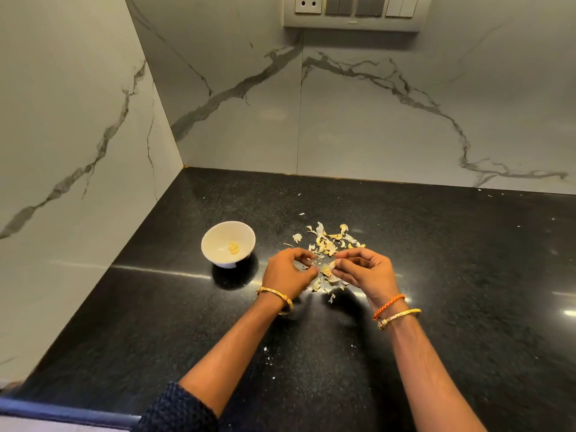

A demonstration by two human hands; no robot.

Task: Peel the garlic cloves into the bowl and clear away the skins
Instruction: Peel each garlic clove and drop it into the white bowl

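Observation:
A small white bowl (pixel 228 243) stands on the black counter, with a few peeled yellow cloves (pixel 233 248) at its bottom. Right of it lies a scatter of garlic skins (pixel 327 240). My right hand (pixel 364 272) pinches a garlic clove (pixel 333 265) between thumb and fingers just above the counter. My left hand (pixel 288 271) hovers close beside it with curled fingers, its fingertips at a bit of skin near the clove; whether it grips anything is unclear. More skins (pixel 325 280) lie under and between the hands.
The black granite counter (pixel 452 260) meets marble walls at the back and left, forming a corner behind the bowl. A switch panel (pixel 355 10) hangs on the back wall. Tiny skin flecks (pixel 268 360) dot the counter near my forearms. The counter's front edge (pixel 62 410) runs at lower left.

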